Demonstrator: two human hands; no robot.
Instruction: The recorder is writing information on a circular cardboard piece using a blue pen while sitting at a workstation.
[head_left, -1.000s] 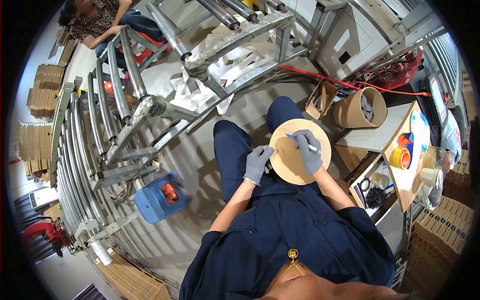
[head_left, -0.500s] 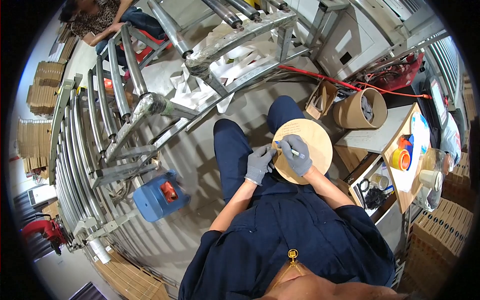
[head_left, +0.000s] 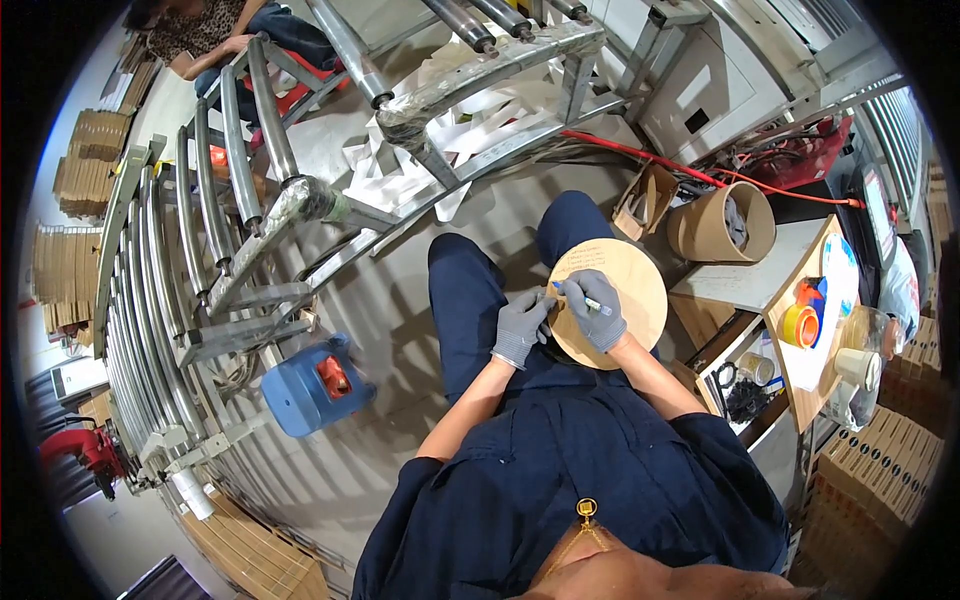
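A pale round wooden disc (head_left: 640,290) rests on my lap, over my right thigh. Several lines of small handwriting run across its far left part. My right hand (head_left: 597,312), in a grey glove, is closed round a marker (head_left: 598,306) with a white barrel and a blue end. That blue end is close to the disc's surface, near its left side; whether it touches I cannot make out. My left hand (head_left: 520,328), gloved in grey too, has its fingers closed at the disc's left edge, beside the right fingertips.
A blue plastic jerrycan (head_left: 315,388) stands on the floor to the left. Metal roller frames (head_left: 490,85) stretch ahead and left, with white paper scraps (head_left: 400,180) beneath. At right are a cardboard tube (head_left: 715,222) and a desk holding orange tape (head_left: 800,325). Another person (head_left: 195,45) sits far left.
Both hands stay almost in place, the marker still held near the disc's left side. The surroundings shift slightly in view, and the other person's arm is in a somewhat different position.
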